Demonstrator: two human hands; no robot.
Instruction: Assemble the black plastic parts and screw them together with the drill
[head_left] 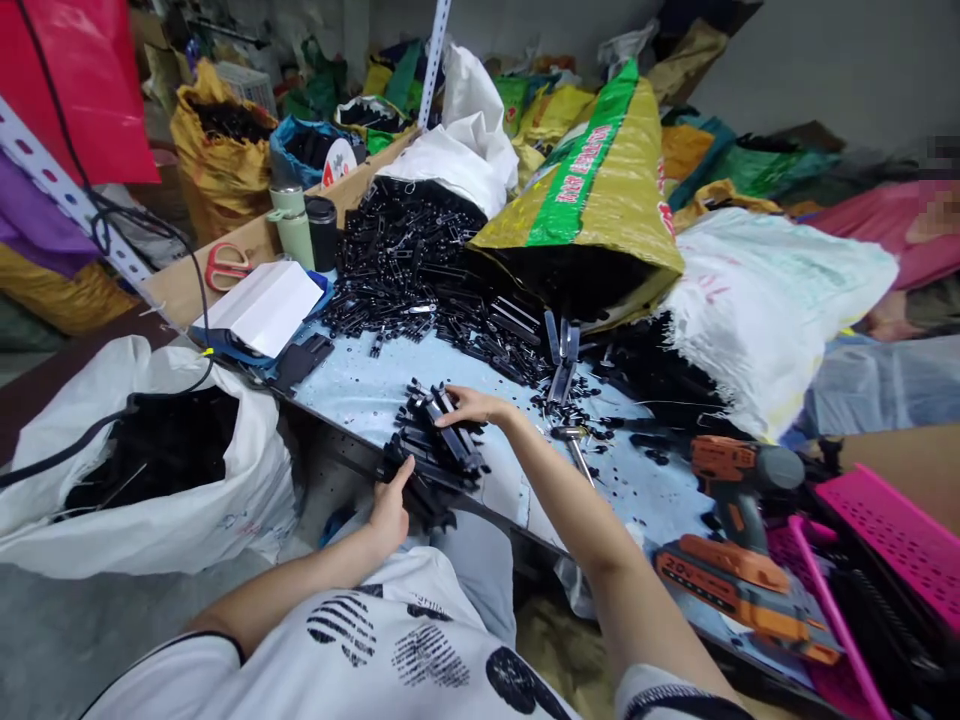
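Black strips (456, 442): one loose bundle, between two hands.
I logged the bundle at the table's (341, 385) near edge, its upper strips slanting from far left to near right, its lower ones lying more crosswise. Left hand (391, 508): at the near-left side, curled around the lower strips, thumb on top, other fingers mostly hidden from me. Right hand (474, 405): at the far-right side, thumb and bent fingers closed on the upper strips, which lay left of its palm.
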